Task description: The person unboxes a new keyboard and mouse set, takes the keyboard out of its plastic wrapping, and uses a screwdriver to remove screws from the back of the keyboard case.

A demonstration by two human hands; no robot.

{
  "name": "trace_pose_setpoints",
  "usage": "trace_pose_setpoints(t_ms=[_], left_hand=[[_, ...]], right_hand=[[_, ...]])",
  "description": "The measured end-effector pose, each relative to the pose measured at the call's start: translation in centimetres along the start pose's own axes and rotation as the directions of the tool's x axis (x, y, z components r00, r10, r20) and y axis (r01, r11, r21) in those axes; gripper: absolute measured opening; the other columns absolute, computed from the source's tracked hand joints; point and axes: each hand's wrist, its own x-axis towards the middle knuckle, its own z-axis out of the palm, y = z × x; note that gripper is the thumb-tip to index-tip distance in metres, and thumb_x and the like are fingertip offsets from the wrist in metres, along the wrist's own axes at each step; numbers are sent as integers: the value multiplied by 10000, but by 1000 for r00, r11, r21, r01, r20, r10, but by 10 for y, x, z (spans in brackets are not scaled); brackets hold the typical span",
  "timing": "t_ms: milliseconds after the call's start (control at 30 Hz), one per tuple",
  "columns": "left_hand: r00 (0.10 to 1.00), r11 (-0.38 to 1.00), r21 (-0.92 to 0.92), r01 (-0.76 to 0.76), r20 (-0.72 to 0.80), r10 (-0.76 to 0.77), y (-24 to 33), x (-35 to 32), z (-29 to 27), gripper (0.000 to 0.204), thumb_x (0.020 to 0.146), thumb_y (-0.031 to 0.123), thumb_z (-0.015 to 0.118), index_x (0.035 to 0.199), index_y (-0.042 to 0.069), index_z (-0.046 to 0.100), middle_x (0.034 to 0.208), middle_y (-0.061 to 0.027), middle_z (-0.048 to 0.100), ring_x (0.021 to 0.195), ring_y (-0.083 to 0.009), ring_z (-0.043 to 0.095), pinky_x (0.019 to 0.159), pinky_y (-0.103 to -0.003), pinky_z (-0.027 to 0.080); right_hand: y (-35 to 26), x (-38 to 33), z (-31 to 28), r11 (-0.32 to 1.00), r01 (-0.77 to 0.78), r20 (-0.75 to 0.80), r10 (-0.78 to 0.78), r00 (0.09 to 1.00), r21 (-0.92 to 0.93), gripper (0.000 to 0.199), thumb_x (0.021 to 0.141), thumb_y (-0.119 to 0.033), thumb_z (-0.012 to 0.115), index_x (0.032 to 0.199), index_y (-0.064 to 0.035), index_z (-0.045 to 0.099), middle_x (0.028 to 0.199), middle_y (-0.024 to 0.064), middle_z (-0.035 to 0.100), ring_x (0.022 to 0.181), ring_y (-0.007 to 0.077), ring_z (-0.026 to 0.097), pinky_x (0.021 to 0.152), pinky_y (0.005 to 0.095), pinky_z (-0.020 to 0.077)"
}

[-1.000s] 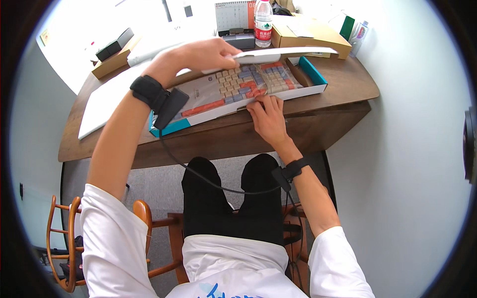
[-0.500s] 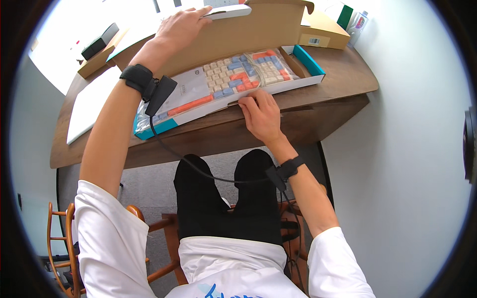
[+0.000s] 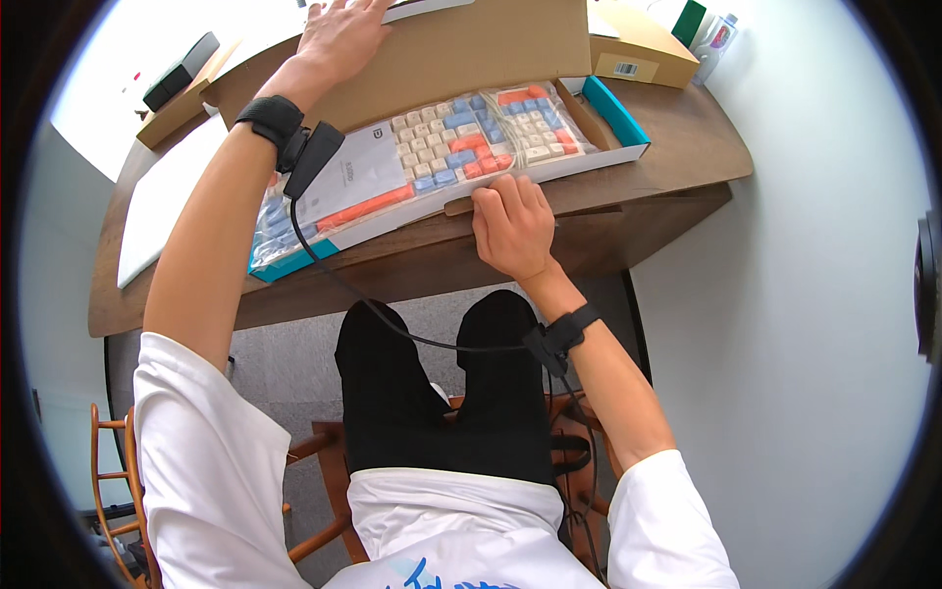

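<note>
A long keyboard box (image 3: 618, 116) with white sides and teal ends lies on the desk, its brown-lined lid (image 3: 491, 44) raised at the back. Inside is a keyboard (image 3: 461, 147) in clear wrap with cream, blue and orange keys. A coiled cable (image 3: 509, 128) and a white printed sheet (image 3: 355, 175) rest on it. My left hand (image 3: 343, 41) grips the lid's upper edge, fingertips partly out of view. Below the box's front wall, my right hand (image 3: 514, 226) is closed with curled fingers on a small brown cardboard tab (image 3: 457, 207); the fingertips are hidden.
A white flat panel (image 3: 162, 201) lies at the desk's left, near a black box (image 3: 182, 71). Behind the right end stand a brown carton (image 3: 648, 44) and a clear bottle (image 3: 715, 44). A cable (image 3: 392, 339) hangs between my wrist straps.
My left hand has moved farther away with the lid, which leans farther back. My right hand's fingers are curled more tightly at the front edge. The view has shifted slightly.
</note>
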Motion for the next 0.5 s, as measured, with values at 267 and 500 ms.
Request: trace_pose_setpoints(t_ms=[267,500], left_hand=[[997,997,17,71,30,-71,27,-26,35,777,959,386,577,1565,106,181,1580,-184,266,1463,-358,276,1172,-578,224],[999,981,-193,-11,45,20,10,-50,36,719,970,358,553,1579,174,218,1654,-166,81,1527,-354,87,1214,-560,164]], right_hand=[[1,-8,-2,1000,-14,16,15,1000,-27,152,741,-106,622,853,-97,520,847,65,479,764,252,503,682,357,434],[-3,-6,-3,1000,-7,-10,7,1000,-17,143,745,-108,617,839,-101,509,843,64,479,771,248,503,685,352,435]])
